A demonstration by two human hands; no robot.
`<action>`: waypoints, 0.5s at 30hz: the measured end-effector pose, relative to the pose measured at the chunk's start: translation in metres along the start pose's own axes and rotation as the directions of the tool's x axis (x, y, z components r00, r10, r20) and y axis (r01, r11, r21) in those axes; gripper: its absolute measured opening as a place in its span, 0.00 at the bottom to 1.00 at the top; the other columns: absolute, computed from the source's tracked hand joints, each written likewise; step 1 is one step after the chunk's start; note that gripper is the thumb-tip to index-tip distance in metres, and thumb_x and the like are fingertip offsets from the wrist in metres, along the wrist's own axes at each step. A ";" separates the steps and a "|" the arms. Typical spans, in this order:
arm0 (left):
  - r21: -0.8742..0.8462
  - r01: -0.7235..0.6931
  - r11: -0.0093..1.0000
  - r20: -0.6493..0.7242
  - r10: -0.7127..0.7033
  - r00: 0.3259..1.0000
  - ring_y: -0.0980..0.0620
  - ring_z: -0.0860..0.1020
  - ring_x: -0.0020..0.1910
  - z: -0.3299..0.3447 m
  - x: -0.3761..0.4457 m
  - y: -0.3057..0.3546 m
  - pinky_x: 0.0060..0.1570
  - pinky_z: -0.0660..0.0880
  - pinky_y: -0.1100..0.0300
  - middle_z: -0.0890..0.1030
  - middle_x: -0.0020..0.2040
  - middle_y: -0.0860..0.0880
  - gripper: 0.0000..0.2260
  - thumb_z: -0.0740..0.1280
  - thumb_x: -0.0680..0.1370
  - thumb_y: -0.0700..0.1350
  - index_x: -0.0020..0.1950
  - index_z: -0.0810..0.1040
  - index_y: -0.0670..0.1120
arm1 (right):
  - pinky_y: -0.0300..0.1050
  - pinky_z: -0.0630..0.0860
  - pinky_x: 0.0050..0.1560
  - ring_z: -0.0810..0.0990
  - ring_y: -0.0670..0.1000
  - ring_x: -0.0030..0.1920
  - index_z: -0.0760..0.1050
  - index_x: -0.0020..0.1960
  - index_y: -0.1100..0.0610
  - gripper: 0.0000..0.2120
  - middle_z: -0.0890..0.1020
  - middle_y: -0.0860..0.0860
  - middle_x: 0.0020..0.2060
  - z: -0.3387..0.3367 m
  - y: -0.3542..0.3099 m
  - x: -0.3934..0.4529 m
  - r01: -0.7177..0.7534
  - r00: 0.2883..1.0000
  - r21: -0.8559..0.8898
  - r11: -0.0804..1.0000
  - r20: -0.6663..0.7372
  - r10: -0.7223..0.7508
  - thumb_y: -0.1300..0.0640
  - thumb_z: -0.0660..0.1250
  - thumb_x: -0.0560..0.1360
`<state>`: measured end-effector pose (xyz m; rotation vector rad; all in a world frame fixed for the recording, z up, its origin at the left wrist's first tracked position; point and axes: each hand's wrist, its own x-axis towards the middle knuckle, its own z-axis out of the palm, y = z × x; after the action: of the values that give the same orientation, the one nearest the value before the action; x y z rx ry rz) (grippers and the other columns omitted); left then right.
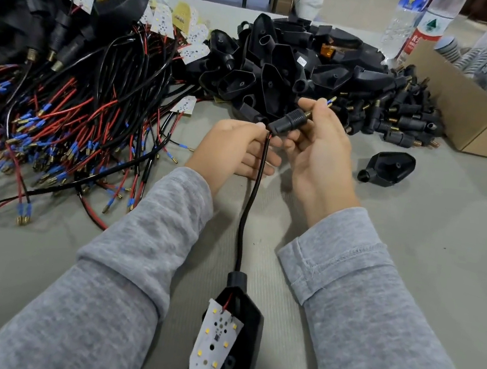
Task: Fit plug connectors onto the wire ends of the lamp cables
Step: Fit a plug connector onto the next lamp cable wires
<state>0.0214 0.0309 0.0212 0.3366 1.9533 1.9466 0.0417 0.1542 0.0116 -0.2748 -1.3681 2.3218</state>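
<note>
My right hand grips a black plug connector with a brass threaded tip, held tilted above the table. A blue-sleeved wire end shows past my fingertips at the connector's tip. My left hand pinches the black lamp cable just below the connector, where a bit of red wire shows. The cable runs down toward me to a black lamp housing with a white LED board lying on it.
A tangle of red and black cables with blue-sleeved ends covers the left of the table. Black lamp housings are piled at the back, loose plug connectors beside them. One housing lies alone at right. A cardboard box and bottles stand back right.
</note>
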 end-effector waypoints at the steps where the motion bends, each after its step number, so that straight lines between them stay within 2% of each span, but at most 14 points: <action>1: 0.015 0.004 1.000 0.014 -0.004 1.000 0.51 0.81 0.29 0.000 -0.001 0.001 0.34 0.79 0.60 0.82 0.30 0.47 0.17 0.56 0.84 0.44 0.42 0.80 0.43 | 0.40 0.74 0.34 0.72 0.45 0.30 0.78 0.47 0.58 0.13 0.77 0.50 0.32 -0.001 0.000 0.000 0.001 1.000 0.004 1.000 0.002 -0.001 0.53 0.59 0.84; 3: 0.041 -0.003 0.999 0.020 0.002 1.000 0.51 0.79 0.27 0.000 -0.002 0.000 0.30 0.77 0.63 0.79 0.26 0.48 0.17 0.56 0.83 0.42 0.40 0.79 0.42 | 0.38 0.75 0.33 0.73 0.45 0.30 0.77 0.46 0.57 0.13 0.79 0.49 0.31 -0.001 -0.001 0.000 -0.009 1.000 0.021 1.000 0.012 0.009 0.53 0.58 0.84; 6: 0.057 -0.025 0.998 0.007 0.025 1.000 0.54 0.73 0.24 -0.001 -0.001 -0.003 0.25 0.70 0.64 0.72 0.24 0.51 0.15 0.57 0.82 0.42 0.38 0.77 0.43 | 0.38 0.74 0.31 0.73 0.45 0.28 0.76 0.44 0.58 0.14 0.78 0.49 0.30 -0.002 -0.002 0.001 -0.042 0.999 0.045 0.998 0.012 0.042 0.52 0.58 0.83; 10: 0.102 -0.022 0.995 0.022 0.020 1.000 0.55 0.65 0.23 -0.001 0.003 -0.006 0.24 0.62 0.64 0.67 0.23 0.53 0.13 0.59 0.81 0.43 0.38 0.76 0.45 | 0.38 0.66 0.26 0.68 0.46 0.25 0.73 0.40 0.58 0.15 0.73 0.49 0.27 -0.004 -0.003 0.002 -0.074 0.997 0.038 0.997 -0.031 0.075 0.54 0.59 0.83; 12: 0.138 -0.022 0.990 0.031 0.018 0.999 0.56 0.64 0.23 -0.001 0.004 -0.007 0.23 0.61 0.64 0.67 0.23 0.54 0.13 0.60 0.81 0.44 0.37 0.76 0.46 | 0.38 0.63 0.24 0.66 0.46 0.24 0.71 0.37 0.57 0.16 0.71 0.49 0.26 -0.003 -0.003 0.003 -0.053 0.997 -0.029 0.998 -0.058 0.051 0.54 0.60 0.83; 15: 0.179 -0.031 0.983 0.040 0.025 0.999 0.56 0.65 0.23 -0.001 0.005 -0.008 0.23 0.62 0.65 0.67 0.23 0.54 0.14 0.61 0.81 0.43 0.37 0.77 0.46 | 0.37 0.63 0.23 0.65 0.46 0.25 0.68 0.35 0.55 0.17 0.69 0.48 0.27 -0.002 -0.002 0.002 0.062 0.992 -0.248 0.967 -0.088 -0.086 0.54 0.61 0.82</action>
<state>0.0170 0.0318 0.0127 0.4475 2.1149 1.7709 0.0412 0.1573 0.0129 -0.3993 -1.5879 2.0505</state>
